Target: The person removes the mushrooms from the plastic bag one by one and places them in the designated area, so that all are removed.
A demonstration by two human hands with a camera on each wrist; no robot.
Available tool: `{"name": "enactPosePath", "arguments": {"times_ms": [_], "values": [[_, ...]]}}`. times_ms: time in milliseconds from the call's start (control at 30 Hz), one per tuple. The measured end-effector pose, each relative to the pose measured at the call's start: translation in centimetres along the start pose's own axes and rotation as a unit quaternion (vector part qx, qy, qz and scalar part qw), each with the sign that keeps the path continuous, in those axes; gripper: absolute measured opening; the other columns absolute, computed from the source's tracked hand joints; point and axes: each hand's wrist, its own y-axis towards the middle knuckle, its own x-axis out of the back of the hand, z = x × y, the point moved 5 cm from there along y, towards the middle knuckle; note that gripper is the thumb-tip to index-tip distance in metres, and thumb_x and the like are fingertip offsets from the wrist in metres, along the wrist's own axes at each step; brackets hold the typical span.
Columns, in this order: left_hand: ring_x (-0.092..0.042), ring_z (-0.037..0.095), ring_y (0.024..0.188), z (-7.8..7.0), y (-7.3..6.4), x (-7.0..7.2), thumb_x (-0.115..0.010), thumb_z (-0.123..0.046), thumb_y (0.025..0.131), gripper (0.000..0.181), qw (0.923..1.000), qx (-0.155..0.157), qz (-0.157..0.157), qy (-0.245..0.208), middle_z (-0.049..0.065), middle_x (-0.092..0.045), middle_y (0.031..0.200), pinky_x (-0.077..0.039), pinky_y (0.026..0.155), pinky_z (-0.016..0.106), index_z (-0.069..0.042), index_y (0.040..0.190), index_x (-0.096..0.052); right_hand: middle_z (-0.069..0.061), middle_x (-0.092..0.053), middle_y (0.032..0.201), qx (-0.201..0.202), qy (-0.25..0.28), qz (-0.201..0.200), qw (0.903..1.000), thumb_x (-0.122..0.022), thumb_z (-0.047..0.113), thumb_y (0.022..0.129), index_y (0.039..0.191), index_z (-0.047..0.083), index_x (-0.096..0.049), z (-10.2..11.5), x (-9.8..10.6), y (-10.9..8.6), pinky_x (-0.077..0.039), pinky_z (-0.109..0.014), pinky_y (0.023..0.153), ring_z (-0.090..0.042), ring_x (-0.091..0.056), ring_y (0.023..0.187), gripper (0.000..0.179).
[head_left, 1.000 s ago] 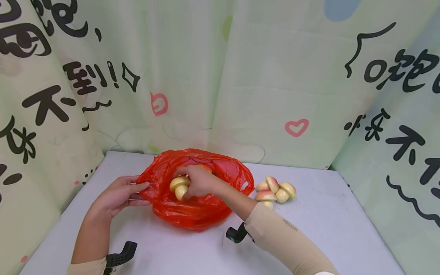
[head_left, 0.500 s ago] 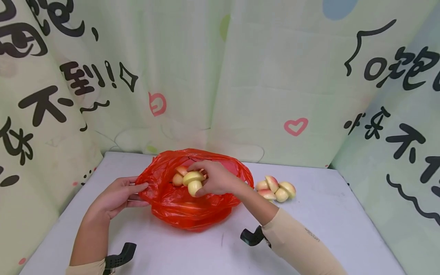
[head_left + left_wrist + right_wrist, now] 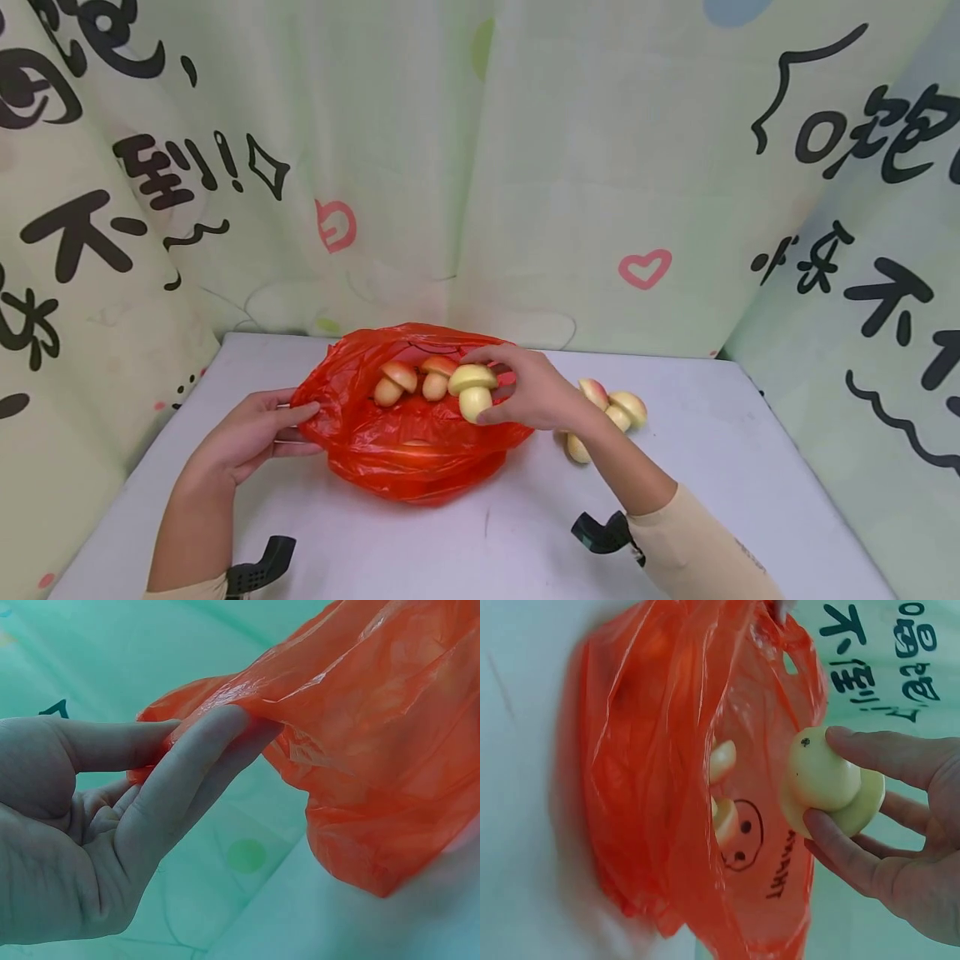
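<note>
A red plastic bag (image 3: 420, 471) lies on the table with its mouth spread, and two toy mushrooms with reddish caps (image 3: 399, 377) show inside. My left hand (image 3: 258, 433) pinches the bag's left edge between thumb and fingers, as the left wrist view also shows. My right hand (image 3: 536, 387) grips a pale yellow toy mushroom (image 3: 473, 392) above the right side of the bag's opening. In the right wrist view the thumb and fingers hold this mushroom (image 3: 821, 776) around its stem and cap, apart from the bag.
Several more toy mushrooms (image 3: 630, 408) sit on the white table (image 3: 712, 467) right of the bag, partly hidden by the right forearm. A printed curtain (image 3: 555, 208) hangs behind the table and along both sides.
My right hand has lifted the yellow mushroom from inside the bag and carried it rightward, uncovering the two reddish-capped mushrooms. The left hand keeps its hold on the bag's edge.
</note>
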Motion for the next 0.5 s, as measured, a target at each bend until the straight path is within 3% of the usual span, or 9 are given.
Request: {"name": "enactPosePath", "arguments": {"times_ms": [200, 500], "values": [[-0.079, 0.025, 0.094, 0.0, 0.1, -0.2, -0.066, -0.029, 0.104, 0.067, 1.0, 0.0, 0.002, -0.002, 0.004, -0.074, 0.112, -0.064, 0.085, 0.036, 0.008, 0.153, -0.039, 0.0, -0.064, 0.133, -0.025, 0.007, -0.028, 0.9993, -0.09, 0.011, 0.08, 0.138, 0.029, -0.064, -1.5, 1.8, -2.1, -0.065, -0.032, 0.08, -0.027, -0.064, 0.118, 0.066], [-0.079, 0.025, 0.097, 0.3, 0.3, -0.1, -0.066, -0.03, 0.104, 0.069, 0.9999, 0.011, -0.003, 0.0, 0.005, -0.074, 0.114, -0.065, 0.086, 0.037, 0.006, 0.155, -0.037, -0.003, -0.064, 0.136, -0.024, 0.006, -0.059, 0.9979, -0.088, 0.009, 0.081, 0.139, 0.021, -0.064, -3.5, 4.1, -4.8, -0.064, -0.039, 0.092, -0.032, -0.063, 0.123, 0.064]]}}
